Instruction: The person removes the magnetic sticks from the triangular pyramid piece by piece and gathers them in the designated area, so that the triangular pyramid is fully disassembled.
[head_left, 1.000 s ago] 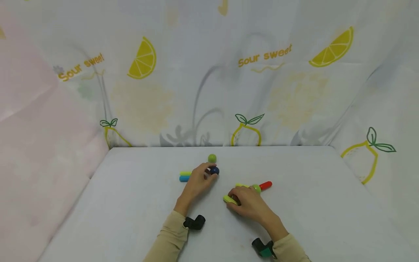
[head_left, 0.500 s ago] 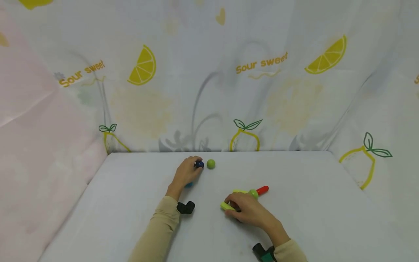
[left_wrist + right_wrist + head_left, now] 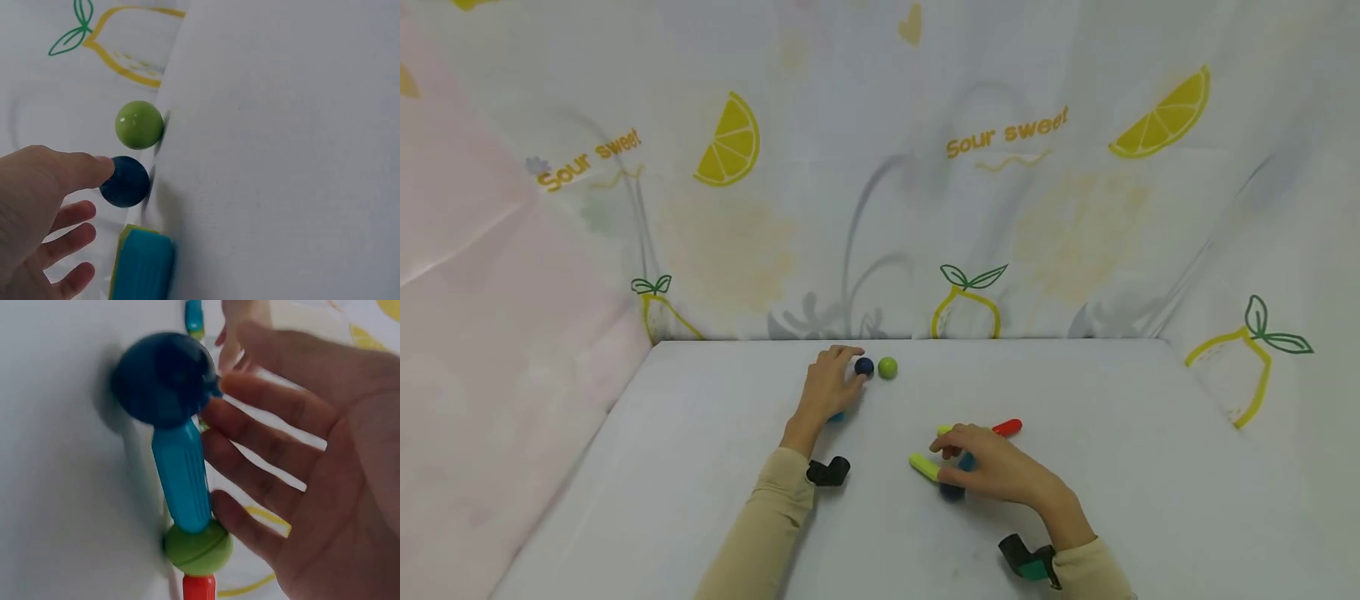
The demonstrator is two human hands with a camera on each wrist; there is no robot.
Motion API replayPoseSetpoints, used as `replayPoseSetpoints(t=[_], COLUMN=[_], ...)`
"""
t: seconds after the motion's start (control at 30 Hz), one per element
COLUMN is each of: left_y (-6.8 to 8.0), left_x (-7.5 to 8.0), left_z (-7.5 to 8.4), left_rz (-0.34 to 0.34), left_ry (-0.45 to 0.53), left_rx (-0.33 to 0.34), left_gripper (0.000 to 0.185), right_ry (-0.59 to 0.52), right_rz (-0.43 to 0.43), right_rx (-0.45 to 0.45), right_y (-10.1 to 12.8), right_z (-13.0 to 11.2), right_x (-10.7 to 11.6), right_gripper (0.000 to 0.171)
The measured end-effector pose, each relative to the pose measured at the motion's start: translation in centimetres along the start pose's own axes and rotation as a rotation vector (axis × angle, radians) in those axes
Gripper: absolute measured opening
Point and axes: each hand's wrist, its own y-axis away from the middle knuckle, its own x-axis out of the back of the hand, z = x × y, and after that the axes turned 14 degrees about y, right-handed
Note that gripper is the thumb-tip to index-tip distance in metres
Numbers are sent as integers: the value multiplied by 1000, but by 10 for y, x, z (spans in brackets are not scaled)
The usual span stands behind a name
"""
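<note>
At the back of the table a dark blue ball (image 3: 864, 367) lies beside a green ball (image 3: 887, 367). My left hand (image 3: 829, 385) spreads its thumb and fingers around the blue one; in the left wrist view the thumb tip is right at its edge. Under that hand are a blue stick (image 3: 147, 265) and a yellow one, mostly hidden in the head view. My right hand (image 3: 992, 467) hovers with loose fingers over joined pieces: a dark blue ball (image 3: 164, 380), blue stick (image 3: 181, 478), green ball (image 3: 199, 547) and red stick (image 3: 199, 587). Yellow sticks (image 3: 924, 467) extend left of it.
The white table (image 3: 700, 500) ends at a hanging cloth (image 3: 820, 208) printed with lemons, just behind the loose balls. A pinkish cloth (image 3: 512, 350) hangs on the left. Each wrist wears a black camera (image 3: 829, 472).
My left hand has carried the dark blue ball leftward and back beside the green one and loosened its fingers. My right hand has let go of the joined pieces and shifted slightly right.
</note>
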Motion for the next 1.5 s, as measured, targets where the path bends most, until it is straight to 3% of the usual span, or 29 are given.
replayPoseSetpoints(t=[0.13,0.2,0.27,0.33,0.4,0.5,0.63,0.87,1.17,1.5], left_y=[16,25,35,45,55,67,71,71,68,67], left_x=[4,3,-1,-7,-15,-26,-30,-24,-13,4], left_z=[10,18,28,38,48,60,64,57,51,41], left_rz=[76,47,-62,-231,-403,-534,-556,-598,-621,-677], left_ry=[51,92,131,158,156,120,100,200,268,336], left_rx=[-78,-160,-247,-299,-320,-311,-291,-241,-249,-160], left_gripper=[32,28,24,22,23,25,23,22,18,17], right_ry=[-49,-55,-33,-3,18,29,53,122,143,177], right_rz=[-71,-94,-100,-83,-55,-17,39,132,145,143], right_rx=[4,12,18,30,33,35,58,54,-6,-25], right_y=[4,4,4,3,3,2,0,-5,-10,-17], right_z=[3,4,4,5,5,6,8,9,3,-11], right_x=[6,6,6,5,3,1,-2,-9,-15,-22], right_gripper=[28,27,28,28,27,26,24,23,25,26])
